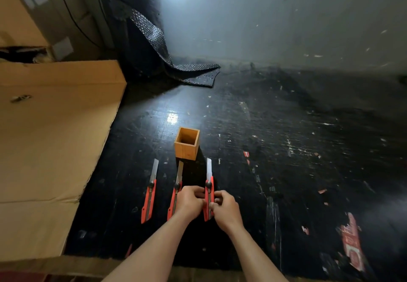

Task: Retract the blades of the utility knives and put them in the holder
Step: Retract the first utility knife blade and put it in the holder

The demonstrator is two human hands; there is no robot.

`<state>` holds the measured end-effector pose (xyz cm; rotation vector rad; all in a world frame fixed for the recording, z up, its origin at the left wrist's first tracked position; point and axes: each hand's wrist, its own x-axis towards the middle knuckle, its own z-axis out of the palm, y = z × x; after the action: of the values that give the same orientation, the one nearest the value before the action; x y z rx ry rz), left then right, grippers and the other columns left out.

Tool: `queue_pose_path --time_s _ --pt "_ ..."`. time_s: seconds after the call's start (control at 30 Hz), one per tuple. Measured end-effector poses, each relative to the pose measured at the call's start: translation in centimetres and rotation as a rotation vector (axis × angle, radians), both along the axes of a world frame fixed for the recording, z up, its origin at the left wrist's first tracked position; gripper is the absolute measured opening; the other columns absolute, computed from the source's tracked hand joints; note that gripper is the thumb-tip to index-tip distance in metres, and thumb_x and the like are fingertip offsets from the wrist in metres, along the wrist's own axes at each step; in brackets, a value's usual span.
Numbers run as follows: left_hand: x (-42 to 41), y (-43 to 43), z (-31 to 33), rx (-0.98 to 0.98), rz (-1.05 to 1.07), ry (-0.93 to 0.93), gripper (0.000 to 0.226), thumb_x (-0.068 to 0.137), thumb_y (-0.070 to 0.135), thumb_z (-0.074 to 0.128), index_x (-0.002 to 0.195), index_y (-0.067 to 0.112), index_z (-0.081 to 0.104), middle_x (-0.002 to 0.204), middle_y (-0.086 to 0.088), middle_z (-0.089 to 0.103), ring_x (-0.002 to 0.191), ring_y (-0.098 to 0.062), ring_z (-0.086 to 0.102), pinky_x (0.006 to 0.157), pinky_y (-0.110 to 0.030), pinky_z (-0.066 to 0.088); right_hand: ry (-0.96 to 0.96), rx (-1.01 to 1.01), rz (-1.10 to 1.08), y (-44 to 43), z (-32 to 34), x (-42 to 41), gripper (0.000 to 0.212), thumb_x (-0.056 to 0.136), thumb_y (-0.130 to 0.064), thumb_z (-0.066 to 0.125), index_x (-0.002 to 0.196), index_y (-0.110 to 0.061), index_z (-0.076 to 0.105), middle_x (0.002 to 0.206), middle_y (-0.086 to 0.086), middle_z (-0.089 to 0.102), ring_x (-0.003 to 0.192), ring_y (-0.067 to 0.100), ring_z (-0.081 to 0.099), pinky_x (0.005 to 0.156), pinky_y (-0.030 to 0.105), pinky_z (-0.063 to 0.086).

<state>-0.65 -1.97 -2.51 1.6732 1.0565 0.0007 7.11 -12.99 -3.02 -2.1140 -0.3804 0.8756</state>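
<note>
Three red utility knives lie side by side on the black floor surface, all with blades extended toward the far side. The left knife (pixel 149 195) and the middle knife (pixel 175 193) lie untouched, though my left hand partly covers the middle one. The right knife (pixel 209 190) is gripped from both sides by my left hand (pixel 189 201) and my right hand (pixel 224 208). Its blade sticks out past the black knob. A small square wooden holder (pixel 187 144) stands upright and empty just beyond the knives.
A large flat cardboard sheet (pixel 50 140) covers the left side. A roll of dark textured matting (pixel 141 28) stands at the back, its loose end spread on the floor. Scraps of red paper (pixel 352 242) lie at the right.
</note>
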Motion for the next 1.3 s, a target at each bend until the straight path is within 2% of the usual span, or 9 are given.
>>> queue_pose_path --time_s 0.13,0.3,0.5,0.73,0.83,0.93,1.07,1.2,1.3 --pt "-0.2 1.0 2.6 -0.057 0.052 -0.109 0.030 0.084 0.004 0.079 0.110 0.020 0.077 0.100 0.003 0.079 0.094 -0.014 0.077 0.085 -0.037 0.066 -0.023 0.104 0.014 0.6 2.3 1.0 0.023 0.093 -0.009 0.068 0.112 -0.023 0.066 0.103 -0.004 0.071 0.094 0.011 0.071 0.083 0.038 0.064" --pt "-0.5 4.3 6.1 -0.164 0.107 -0.237 0.032 0.083 -0.005 0.076 0.111 0.011 0.073 0.105 -0.012 0.080 0.093 -0.030 0.079 0.077 -0.051 0.067 0.002 0.296 0.043 2.9 5.8 1.7 0.021 0.089 -0.004 0.073 0.104 -0.018 0.068 0.098 0.005 0.076 0.090 0.019 0.076 0.081 0.047 0.064" --pt "-1.3 7.9 12.1 -0.171 0.089 -0.379 0.039 0.090 -0.015 0.065 0.121 0.009 0.065 0.106 -0.014 0.076 0.087 -0.027 0.076 0.058 -0.036 0.066 0.037 0.444 0.088 6.9 10.5 1.9 0.028 0.088 -0.001 0.075 0.113 -0.005 0.065 0.102 0.013 0.077 0.090 0.024 0.077 0.079 0.047 0.065" --pt "-0.8 11.9 16.4 -0.180 0.072 -0.472 0.053 0.088 -0.019 0.062 0.132 0.009 0.064 0.103 -0.020 0.079 0.083 -0.031 0.081 0.065 -0.042 0.066 -0.263 0.471 0.140 11.2 16.5 3.0 0.028 0.099 -0.014 0.063 0.126 -0.020 0.057 0.099 0.006 0.072 0.080 0.015 0.076 0.068 0.029 0.064" --pt "-0.5 12.9 17.7 -0.165 0.040 -0.500 0.054 0.088 -0.020 0.059 0.133 0.009 0.065 0.103 -0.018 0.080 0.084 -0.029 0.081 0.069 -0.043 0.066 -0.381 0.500 0.177 12.8 18.3 3.7 0.024 0.099 -0.016 0.062 0.121 -0.024 0.062 0.099 0.007 0.073 0.084 0.019 0.076 0.077 0.045 0.065" --pt "-0.2 13.8 18.5 -0.150 0.016 -0.520 0.054 0.089 -0.019 0.057 0.134 0.010 0.065 0.108 -0.020 0.079 0.091 -0.031 0.081 0.077 -0.048 0.066 -0.461 0.492 0.225 13.7 19.1 4.5 0.013 0.098 -0.017 0.064 0.107 -0.025 0.068 0.097 0.002 0.074 0.089 0.018 0.074 0.081 0.047 0.064" --pt "-0.2 14.8 19.3 -0.178 0.044 -0.565 0.052 0.090 -0.018 0.057 0.132 0.010 0.066 0.106 -0.019 0.081 0.091 -0.032 0.081 0.076 -0.047 0.066 -0.439 0.501 0.259 14.5 19.6 4.5 0.019 0.097 -0.013 0.064 0.092 -0.030 0.070 0.097 0.002 0.076 0.091 0.020 0.075 0.081 0.050 0.064" --pt "-0.4 15.6 19.5 -0.229 0.092 -0.588 0.050 0.092 -0.017 0.058 0.131 0.012 0.068 0.105 -0.015 0.082 0.091 -0.029 0.081 0.071 -0.044 0.067 -0.351 0.545 0.266 14.5 18.9 3.8 0.010 0.097 -0.009 0.064 0.101 -0.012 0.072 0.099 0.008 0.077 0.090 0.023 0.077 0.079 0.051 0.065" --pt "-0.8 16.0 19.2 -0.245 0.123 -0.592 0.046 0.092 -0.012 0.064 0.131 0.012 0.069 0.106 -0.013 0.082 0.092 -0.028 0.081 0.073 -0.045 0.067 -0.336 0.548 0.277 14.0 17.8 2.8 0.014 0.096 -0.009 0.067 0.096 -0.021 0.074 0.098 0.003 0.078 0.091 0.021 0.076 0.081 0.049 0.065"
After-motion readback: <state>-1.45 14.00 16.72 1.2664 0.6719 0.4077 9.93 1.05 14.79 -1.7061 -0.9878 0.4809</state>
